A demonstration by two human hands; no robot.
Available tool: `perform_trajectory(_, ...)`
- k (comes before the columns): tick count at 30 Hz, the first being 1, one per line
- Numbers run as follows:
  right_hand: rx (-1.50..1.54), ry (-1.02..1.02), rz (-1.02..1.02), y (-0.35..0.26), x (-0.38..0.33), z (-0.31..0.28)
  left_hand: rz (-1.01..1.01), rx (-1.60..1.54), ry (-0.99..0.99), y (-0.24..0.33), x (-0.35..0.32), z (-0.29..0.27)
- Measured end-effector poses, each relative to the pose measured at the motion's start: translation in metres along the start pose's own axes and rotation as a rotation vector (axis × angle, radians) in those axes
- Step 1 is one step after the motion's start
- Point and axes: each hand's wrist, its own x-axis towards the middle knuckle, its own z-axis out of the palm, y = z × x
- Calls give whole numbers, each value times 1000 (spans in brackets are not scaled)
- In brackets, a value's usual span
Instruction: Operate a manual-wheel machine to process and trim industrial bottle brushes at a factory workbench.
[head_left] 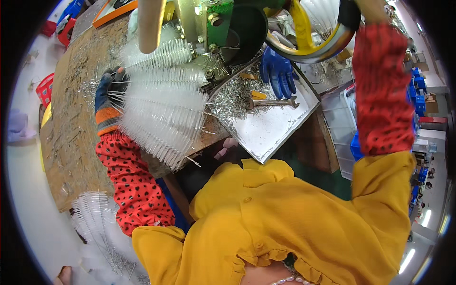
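The left hand [110,88] holds a bundle of white brushes [161,114] over the tabletop [71,137]; the right hand's grip I cannot tell.

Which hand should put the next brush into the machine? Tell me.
Probably the left hand: it holds the bunch of white brushes beside the machine. The right hand is up on the yellow wheel.
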Motion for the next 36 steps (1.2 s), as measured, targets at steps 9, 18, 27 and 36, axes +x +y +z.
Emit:
perform_trajectory(9,475,388,187,-8,-130,38,-218,368,82,-1,-19,6)
perform_trajectory(18,596,331,274,-10,-127,44,-112,110,-98,6,-21,-34)
perform_trajectory(27,414,132,221,-12,-94,17,54,-67,-109,-14,-31,-35)
perform_trajectory(36,258,-398,234,-20,43,9,121,-134,-134,-23,-28,-38)
